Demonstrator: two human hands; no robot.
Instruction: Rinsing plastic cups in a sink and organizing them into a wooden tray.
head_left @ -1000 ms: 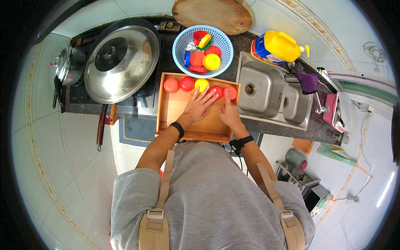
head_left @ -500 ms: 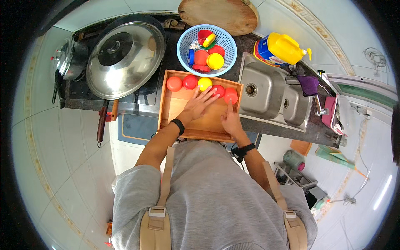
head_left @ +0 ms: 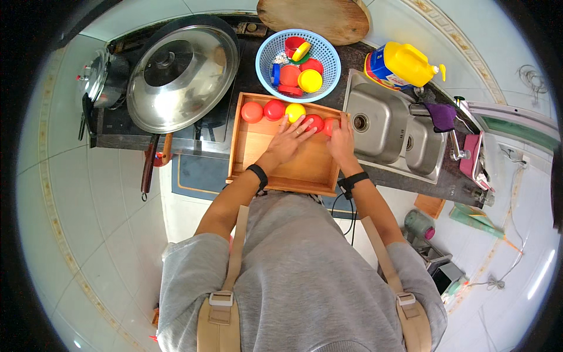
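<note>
A shallow wooden tray [head_left: 249,146] holds a row of round plastic lids along its far side. From left to right lie an orange-red lid [head_left: 252,112], a red lid [head_left: 274,110], a yellow lid [head_left: 295,111], a second red lid [head_left: 314,122] and another orange-red lid [head_left: 329,125]. My left hand [head_left: 285,144] is open, its spread fingertips touching the yellow lid and the second red one. At the tray's far right corner, my right hand [head_left: 342,142] closes on the last orange-red lid and partly covers it. Its fingertips are partly hidden.
Beyond the tray stands a blue basket [head_left: 334,64] of colourful lids. A lidded wok [head_left: 182,88] sits on the hob to the left. The double sink [head_left: 375,97] adjoins the tray's right side, with a yellow jug [head_left: 407,64] behind it. A round wooden board [head_left: 316,20] leans at the back.
My right hand has gone from one finger touching the rightmost lid to fingers bent around it. My left hand stays spread over the row. The whole view has shifted slightly.
</note>
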